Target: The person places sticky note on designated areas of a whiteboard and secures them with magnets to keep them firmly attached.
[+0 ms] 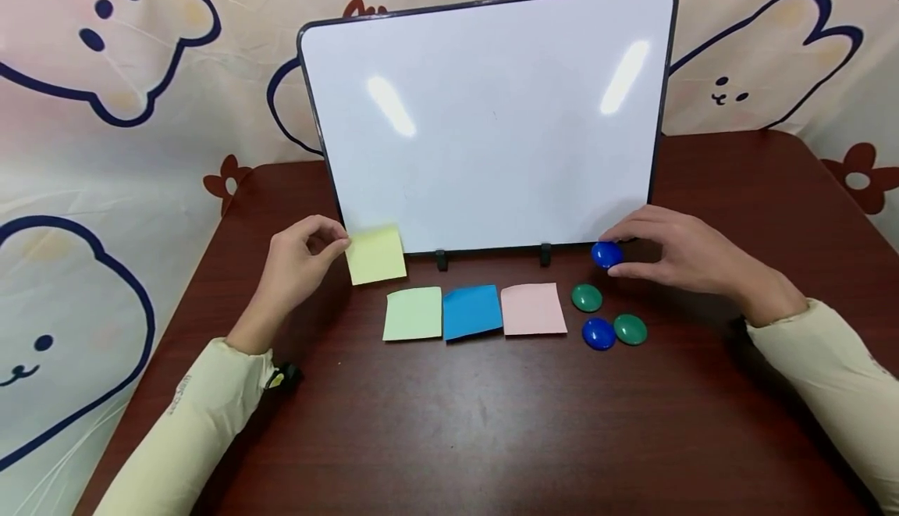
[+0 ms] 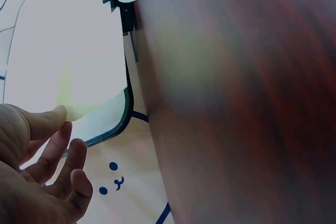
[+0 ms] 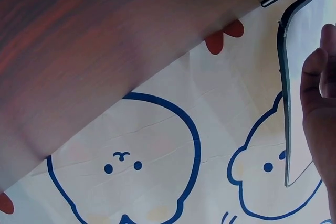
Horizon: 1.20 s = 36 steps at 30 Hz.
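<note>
Between thumb and fingertips, my left hand pinches the left edge of a yellow sticky note, which overlaps the lower left corner of the whiteboard. In the left wrist view the same hand holds the pale note's corner in front of the board. My right hand grips a blue magnet between thumb and fingers near the board's lower right corner. The right wrist view shows part of that hand beside the board; the magnet is hidden there.
Green, blue and pink notes lie in a row on the brown table. To their right lie two green magnets and a blue one. Black clips support the board; a patterned cloth hangs behind.
</note>
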{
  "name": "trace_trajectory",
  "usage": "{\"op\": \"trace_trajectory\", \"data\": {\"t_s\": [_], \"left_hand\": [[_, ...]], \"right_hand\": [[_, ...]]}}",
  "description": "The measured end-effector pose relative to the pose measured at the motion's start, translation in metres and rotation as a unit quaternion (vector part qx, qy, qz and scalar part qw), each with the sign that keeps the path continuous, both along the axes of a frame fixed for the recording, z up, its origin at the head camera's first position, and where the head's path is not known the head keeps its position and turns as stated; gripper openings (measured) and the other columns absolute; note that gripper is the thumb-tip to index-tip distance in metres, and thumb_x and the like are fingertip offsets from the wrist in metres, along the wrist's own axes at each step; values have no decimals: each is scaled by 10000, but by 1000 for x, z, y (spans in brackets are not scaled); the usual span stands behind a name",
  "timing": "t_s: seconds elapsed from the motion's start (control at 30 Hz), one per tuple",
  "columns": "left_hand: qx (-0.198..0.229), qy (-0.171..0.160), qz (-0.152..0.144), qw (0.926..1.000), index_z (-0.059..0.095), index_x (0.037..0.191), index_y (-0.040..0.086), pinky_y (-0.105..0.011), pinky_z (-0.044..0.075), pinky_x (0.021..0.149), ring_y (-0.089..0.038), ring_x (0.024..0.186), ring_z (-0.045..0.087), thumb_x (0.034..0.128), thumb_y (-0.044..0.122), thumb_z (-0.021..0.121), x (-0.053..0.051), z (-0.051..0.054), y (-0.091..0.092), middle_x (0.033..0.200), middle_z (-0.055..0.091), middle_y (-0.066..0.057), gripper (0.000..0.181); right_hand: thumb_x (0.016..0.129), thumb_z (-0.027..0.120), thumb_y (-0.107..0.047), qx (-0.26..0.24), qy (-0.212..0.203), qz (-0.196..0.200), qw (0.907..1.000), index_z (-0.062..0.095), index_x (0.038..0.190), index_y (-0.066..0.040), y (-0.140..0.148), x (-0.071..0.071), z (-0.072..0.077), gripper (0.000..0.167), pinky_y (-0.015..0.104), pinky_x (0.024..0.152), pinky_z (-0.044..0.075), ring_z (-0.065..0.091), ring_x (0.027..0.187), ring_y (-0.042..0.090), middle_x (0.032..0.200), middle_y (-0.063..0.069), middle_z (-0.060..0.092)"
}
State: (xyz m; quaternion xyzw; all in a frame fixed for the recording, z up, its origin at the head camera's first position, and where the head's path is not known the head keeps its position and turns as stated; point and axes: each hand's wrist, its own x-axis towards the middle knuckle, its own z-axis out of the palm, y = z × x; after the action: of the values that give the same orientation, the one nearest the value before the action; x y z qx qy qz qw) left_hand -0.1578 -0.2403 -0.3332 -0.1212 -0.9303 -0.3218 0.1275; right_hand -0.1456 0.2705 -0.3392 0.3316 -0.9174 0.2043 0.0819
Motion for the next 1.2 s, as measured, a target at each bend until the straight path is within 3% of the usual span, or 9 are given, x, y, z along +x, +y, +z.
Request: {"op": "trace_trajectory", "data": {"t_s": [0.27, 0.43, 0.6, 1.03, 1.2], "left_hand": [[15, 0, 133, 9999, 672, 1014, 49, -201, 408, 739, -190, 862, 542, 929, 76, 686, 0, 2, 4, 982, 658, -116, 90], [142, 62, 225, 9996, 668, 1015, 49, -160, 404, 729, -186, 856, 545, 935, 81, 680, -2, 4, 4, 973, 663, -115, 87], [289, 139, 354, 9989, 657, 1014, 47, -142, 404, 716, -170, 847, 544, 944, 128, 678, -6, 5, 4, 950, 665, -117, 110], [468, 145, 488, 9976, 650, 1059, 25, -169, 391, 731, -181, 860, 517, 964, 169, 656, -13, 14, 5, 979, 651, -140, 172], [469, 138, 491, 9976, 652, 1065, 26, -180, 390, 726, -187, 859, 509, 966, 166, 653, -17, 15, 8, 986, 649, -143, 171]], "right_hand": [[702, 913, -244, -9, 12, 43, 10000, 723, 1149, -277, 1, -2, -4, 487, 85, 844, 466, 564, 1011, -26, 1104, -145, 675], [690, 917, -241, -15, 58, 116, 9999, 724, 1148, -277, 2, -1, -3, 499, 157, 832, 509, 582, 995, 6, 1096, -132, 683], [699, 912, -265, 11, -69, 149, 9999, 720, 1147, -292, 2, 2, 0, 487, 110, 849, 479, 598, 990, 33, 1103, -142, 680], [742, 883, -315, 177, -363, 77, 9992, 712, 1157, -317, 1, 3, -1, 449, 271, 864, 547, 595, 1022, 26, 1132, -162, 668], [737, 888, -301, 225, -305, 59, 9993, 718, 1154, -305, 2, 2, -3, 450, 206, 859, 527, 586, 1008, 1, 1115, -170, 666]]}}
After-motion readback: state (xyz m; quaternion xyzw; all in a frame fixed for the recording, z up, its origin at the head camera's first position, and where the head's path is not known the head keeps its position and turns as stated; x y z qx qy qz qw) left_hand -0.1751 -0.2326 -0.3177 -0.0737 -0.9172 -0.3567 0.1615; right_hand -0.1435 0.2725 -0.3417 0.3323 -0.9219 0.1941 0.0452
